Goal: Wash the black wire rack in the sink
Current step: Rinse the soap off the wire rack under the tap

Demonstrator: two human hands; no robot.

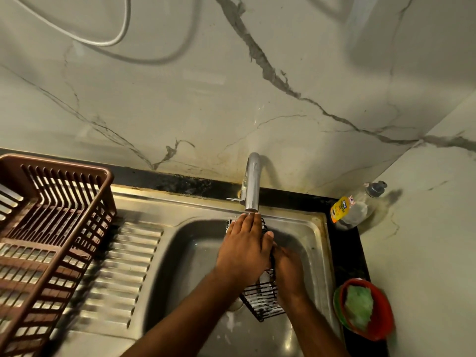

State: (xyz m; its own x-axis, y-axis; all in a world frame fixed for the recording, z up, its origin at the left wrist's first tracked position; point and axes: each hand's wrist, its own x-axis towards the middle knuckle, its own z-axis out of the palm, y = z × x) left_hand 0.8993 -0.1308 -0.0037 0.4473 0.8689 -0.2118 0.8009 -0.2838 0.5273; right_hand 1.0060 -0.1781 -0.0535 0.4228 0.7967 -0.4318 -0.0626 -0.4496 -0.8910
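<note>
The black wire rack [261, 298] is held over the steel sink [195, 256], tilted, with white soap foam on its lower wires. Its far end sits under the chrome tap [252, 186], where water runs down. My left hand [244, 246] lies flat on top of the rack with fingers straight, fingertips under the stream. My right hand [288, 271] grips the rack's right side, fingers curled round the wires. Most of the rack's middle is hidden by both hands.
A brown plastic dish basket [51, 228] stands on the ribbed drainboard [121, 274] at left. A soap bottle [353, 207] lies at the back right corner. A red bowl with a green scrubber [360, 307] sits on the black counter right of the sink.
</note>
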